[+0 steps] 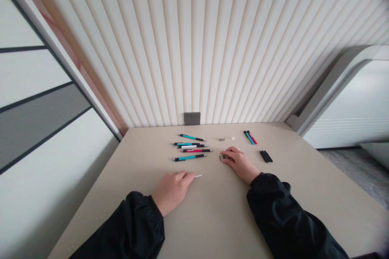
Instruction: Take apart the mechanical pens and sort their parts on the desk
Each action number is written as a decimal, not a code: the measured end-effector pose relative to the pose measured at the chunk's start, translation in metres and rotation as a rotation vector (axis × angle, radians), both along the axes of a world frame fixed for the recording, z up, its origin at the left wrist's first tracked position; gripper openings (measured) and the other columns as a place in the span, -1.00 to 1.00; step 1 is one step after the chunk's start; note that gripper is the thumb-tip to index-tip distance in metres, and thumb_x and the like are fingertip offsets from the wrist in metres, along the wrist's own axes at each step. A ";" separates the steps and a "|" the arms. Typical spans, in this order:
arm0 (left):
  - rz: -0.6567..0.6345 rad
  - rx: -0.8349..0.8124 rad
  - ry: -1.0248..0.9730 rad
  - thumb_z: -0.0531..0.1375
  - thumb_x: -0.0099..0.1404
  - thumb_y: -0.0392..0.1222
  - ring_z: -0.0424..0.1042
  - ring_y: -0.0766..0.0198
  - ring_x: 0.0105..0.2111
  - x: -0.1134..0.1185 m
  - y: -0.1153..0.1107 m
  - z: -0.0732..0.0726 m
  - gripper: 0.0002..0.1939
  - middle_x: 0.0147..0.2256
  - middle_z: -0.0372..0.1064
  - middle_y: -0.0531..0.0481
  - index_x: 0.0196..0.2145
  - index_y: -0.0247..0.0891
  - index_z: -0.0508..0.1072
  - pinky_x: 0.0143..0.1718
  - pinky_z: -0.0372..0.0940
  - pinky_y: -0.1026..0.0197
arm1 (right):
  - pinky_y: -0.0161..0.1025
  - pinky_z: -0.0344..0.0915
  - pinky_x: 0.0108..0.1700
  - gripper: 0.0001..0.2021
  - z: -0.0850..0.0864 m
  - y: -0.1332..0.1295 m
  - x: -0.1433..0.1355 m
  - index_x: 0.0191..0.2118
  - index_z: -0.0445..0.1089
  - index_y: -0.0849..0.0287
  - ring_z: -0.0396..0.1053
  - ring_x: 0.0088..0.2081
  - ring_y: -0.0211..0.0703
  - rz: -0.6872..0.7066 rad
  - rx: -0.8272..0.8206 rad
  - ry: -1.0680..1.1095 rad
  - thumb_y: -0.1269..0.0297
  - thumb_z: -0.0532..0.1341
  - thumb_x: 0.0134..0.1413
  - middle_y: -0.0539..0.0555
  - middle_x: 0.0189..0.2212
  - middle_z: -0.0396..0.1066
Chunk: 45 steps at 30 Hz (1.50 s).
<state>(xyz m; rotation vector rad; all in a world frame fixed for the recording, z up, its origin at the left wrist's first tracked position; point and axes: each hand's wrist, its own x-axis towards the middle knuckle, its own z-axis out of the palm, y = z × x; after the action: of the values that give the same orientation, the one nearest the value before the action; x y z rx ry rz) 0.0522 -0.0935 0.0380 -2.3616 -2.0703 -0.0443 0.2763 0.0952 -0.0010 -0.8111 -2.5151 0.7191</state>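
Note:
My left hand (174, 189) is closed on a thin white stick (198, 176), which sticks out to the right from its fingertips. To the right, my right hand (238, 162) reaches over the table with thumb and fingers around a small dark part (224, 156); whether it is lifted I cannot tell. Another tiny grey part (220, 158) lies just left of those fingertips. Several pens lie left of my right hand: a blue pen (192, 137) at the back, a white pen (191, 146), a red pen (196, 151) and a blue pen (190, 157) nearest me.
Small metal parts (221, 139) and white parts (233, 138) lie behind my right hand. Blue and red barrels (252, 137) and black grips (266, 156) are at the right. A dark socket (192, 118) sits on the ribbed wall behind the table (209, 226).

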 end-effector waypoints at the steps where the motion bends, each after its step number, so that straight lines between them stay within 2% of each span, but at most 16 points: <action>1: 0.002 0.000 0.004 -0.07 0.42 -0.24 0.44 0.20 -0.45 0.000 0.000 0.000 -0.76 -0.40 0.41 0.03 -0.21 -0.15 0.39 -0.49 0.15 0.25 | -0.16 0.30 -0.03 -0.74 0.000 0.000 0.000 -0.05 0.46 0.09 0.37 -0.15 -0.08 -0.002 0.000 -0.003 0.26 0.15 0.17 0.14 -0.15 0.37; 17: 0.010 0.005 -0.023 -0.08 0.43 -0.23 0.43 0.24 -0.46 0.000 0.000 -0.001 -0.74 -0.41 0.40 0.02 -0.19 -0.15 0.40 -0.46 0.18 0.27 | -0.18 0.28 -0.02 -0.77 0.005 -0.001 0.001 -0.08 0.46 0.09 0.35 -0.16 -0.11 0.028 -0.013 -0.004 0.26 0.13 0.20 0.12 -0.16 0.35; 23: 0.008 0.008 -0.013 -0.07 0.43 -0.24 0.44 0.24 -0.45 0.000 -0.001 -0.001 -0.75 -0.40 0.40 0.02 -0.19 -0.15 0.39 -0.46 0.18 0.27 | -0.15 0.29 -0.01 -0.72 0.007 -0.004 0.001 -0.01 0.42 0.08 0.36 -0.13 -0.09 0.024 -0.013 -0.006 0.25 0.15 0.18 0.14 -0.13 0.35; 27: 0.003 0.006 -0.017 -0.07 0.43 -0.24 0.44 0.24 -0.46 0.001 0.000 0.001 -0.76 -0.40 0.41 0.02 -0.20 -0.16 0.38 -0.47 0.18 0.27 | -0.11 0.25 0.02 -0.66 0.004 -0.008 -0.002 0.04 0.38 0.09 0.31 -0.07 -0.06 0.004 0.056 -0.009 0.21 0.19 0.15 0.16 -0.09 0.32; 32: 0.000 -0.001 -0.031 -0.07 0.43 -0.23 0.43 0.24 -0.47 0.002 0.000 0.003 -0.75 -0.41 0.40 0.01 -0.21 -0.16 0.39 -0.47 0.19 0.27 | -0.07 0.22 0.03 -0.71 -0.001 -0.008 -0.005 -0.02 0.43 0.06 0.30 -0.08 -0.06 -0.018 0.143 -0.022 0.18 0.19 0.15 0.14 -0.11 0.32; 45: 0.005 0.015 -0.066 -0.07 0.44 -0.22 0.43 0.25 -0.45 0.001 0.000 0.000 -0.75 -0.39 0.41 0.00 -0.19 -0.17 0.40 -0.46 0.19 0.28 | -0.06 0.23 0.01 -0.80 0.001 -0.008 -0.005 -0.16 0.47 0.10 0.32 -0.12 -0.07 -0.025 0.119 -0.010 0.21 0.14 0.18 0.14 -0.16 0.33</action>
<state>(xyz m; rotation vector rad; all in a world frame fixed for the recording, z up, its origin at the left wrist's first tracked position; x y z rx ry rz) 0.0534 -0.0939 0.0380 -2.3787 -2.0959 -0.1392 0.2718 0.0869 0.0002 -0.8042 -2.5245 0.5533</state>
